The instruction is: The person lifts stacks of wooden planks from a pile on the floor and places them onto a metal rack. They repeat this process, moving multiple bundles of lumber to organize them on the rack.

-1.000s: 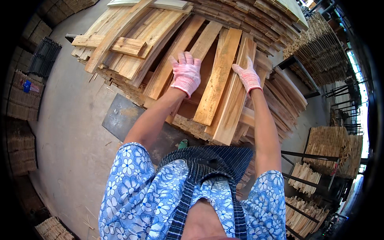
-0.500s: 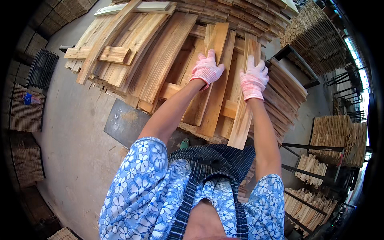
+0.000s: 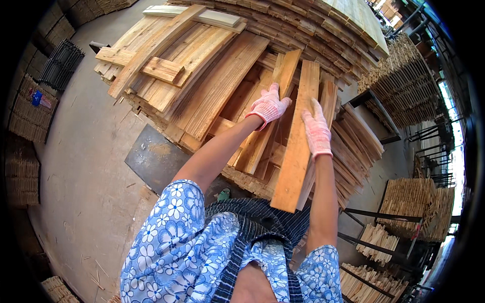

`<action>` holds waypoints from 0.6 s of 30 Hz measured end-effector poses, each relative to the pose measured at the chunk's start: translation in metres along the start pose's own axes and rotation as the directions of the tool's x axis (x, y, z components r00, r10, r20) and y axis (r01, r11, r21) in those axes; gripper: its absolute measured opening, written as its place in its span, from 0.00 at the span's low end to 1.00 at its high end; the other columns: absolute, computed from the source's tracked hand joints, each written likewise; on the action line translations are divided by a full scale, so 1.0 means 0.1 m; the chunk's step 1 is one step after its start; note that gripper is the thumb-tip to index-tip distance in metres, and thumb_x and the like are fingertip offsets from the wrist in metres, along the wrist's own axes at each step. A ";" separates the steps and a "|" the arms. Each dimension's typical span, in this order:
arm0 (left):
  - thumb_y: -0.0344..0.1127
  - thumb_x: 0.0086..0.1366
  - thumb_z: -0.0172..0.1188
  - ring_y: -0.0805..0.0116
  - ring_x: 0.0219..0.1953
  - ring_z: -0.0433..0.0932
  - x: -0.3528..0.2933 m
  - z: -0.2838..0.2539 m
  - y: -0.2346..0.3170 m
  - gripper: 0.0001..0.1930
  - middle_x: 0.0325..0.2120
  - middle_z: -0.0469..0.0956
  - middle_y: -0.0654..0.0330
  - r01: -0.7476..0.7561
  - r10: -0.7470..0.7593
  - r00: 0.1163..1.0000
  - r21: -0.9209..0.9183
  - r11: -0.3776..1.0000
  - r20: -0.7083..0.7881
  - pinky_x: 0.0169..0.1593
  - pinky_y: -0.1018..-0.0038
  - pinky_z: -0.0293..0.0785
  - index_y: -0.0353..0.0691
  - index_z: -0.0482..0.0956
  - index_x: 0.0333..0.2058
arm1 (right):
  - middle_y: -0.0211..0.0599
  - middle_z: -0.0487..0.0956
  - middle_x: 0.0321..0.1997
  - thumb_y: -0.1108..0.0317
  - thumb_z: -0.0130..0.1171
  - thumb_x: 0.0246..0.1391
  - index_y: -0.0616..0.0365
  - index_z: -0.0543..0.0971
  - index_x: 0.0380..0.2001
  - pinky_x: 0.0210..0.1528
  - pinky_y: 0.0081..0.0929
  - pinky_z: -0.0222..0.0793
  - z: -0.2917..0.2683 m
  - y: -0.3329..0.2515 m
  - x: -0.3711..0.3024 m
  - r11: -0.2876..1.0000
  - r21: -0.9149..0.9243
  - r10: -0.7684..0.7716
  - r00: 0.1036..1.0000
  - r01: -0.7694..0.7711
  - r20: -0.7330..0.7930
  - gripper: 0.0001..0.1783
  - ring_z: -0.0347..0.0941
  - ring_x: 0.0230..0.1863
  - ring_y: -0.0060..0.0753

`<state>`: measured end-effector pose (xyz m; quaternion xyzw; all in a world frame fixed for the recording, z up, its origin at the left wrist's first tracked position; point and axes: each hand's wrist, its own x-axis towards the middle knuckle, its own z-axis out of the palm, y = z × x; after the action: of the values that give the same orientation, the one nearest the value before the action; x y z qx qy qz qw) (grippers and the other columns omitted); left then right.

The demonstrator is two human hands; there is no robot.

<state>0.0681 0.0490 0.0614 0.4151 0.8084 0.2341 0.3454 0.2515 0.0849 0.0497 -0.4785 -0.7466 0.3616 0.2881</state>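
My left hand (image 3: 271, 107), in a pink and white knit glove, rests on a narrow wooden plank (image 3: 288, 68), its fingers stretched apart and its thumb toward the right. My right hand (image 3: 317, 134), gloved the same, grips the right edge of an orange-brown wooden board (image 3: 294, 151), thumb on its face. That board slants toward my body, its near end jutting past the stack's front. A paler board (image 3: 306, 189) shows beneath its right side. Under both hands lies a layer of spaced boards over crosspieces; a wide brown plank (image 3: 227, 83) lies to the left.
Loose planks (image 3: 146, 50) lie crosswise on the pile's left part. A tall lumber stack (image 3: 323, 30) rises behind. Thin slats (image 3: 356, 146) fan out at right, near black metal racks (image 3: 379, 217) holding wood. A dark metal plate (image 3: 159, 156) lies at the pile's front left.
The orange-brown board has shifted right and toward me, over the paler board. My right hand has come down to its edge. My left hand has moved slightly right and nearer; the view has shifted.
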 end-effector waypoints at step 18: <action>0.43 0.66 0.54 0.33 0.73 0.55 0.37 -0.44 -0.70 0.28 0.71 0.58 0.36 -0.098 0.288 0.931 0.608 0.788 -0.223 0.72 0.33 0.46 0.36 0.70 0.62 | 0.71 0.65 0.65 0.40 0.66 0.53 0.38 0.48 0.79 0.62 0.53 0.70 0.05 0.04 0.01 0.757 -0.566 0.341 0.936 -0.328 -0.087 0.57 0.73 0.60 0.71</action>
<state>-0.0158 0.0381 0.0299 0.5414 0.8367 0.0685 0.0456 0.2490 0.0856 0.0440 -0.6642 -0.7256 0.1715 0.0542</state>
